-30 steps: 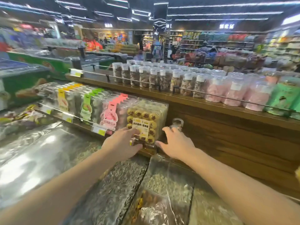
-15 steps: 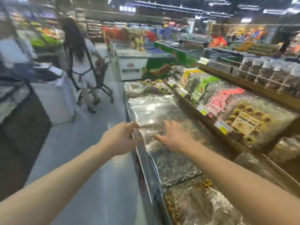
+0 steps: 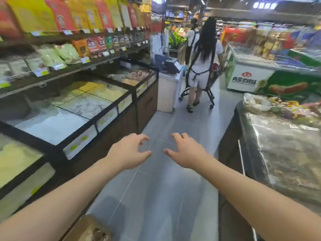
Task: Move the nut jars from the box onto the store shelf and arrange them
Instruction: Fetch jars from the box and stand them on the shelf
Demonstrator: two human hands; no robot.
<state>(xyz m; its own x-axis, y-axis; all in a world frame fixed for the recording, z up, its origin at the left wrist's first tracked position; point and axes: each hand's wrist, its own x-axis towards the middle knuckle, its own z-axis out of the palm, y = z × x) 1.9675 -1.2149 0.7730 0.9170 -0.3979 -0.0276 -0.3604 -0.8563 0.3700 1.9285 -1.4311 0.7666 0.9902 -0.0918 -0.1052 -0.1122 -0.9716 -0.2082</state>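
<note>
Nut jars are out of your view; a brown box corner shows at bottom. Your left hand and right hand reach forward over the aisle floor, fingers loosely curled, holding nothing.

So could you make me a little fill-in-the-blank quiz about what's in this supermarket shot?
1. Both hands, the left hand and the right hand, hold ____.
2. They hover over the grey ____ of the aisle.
3. The person in white ahead pushes a shopping ____.
4. The bulk bins with clear lids run along the ____ side of the aisle.

Missing words: nothing; floor; cart; left
</note>
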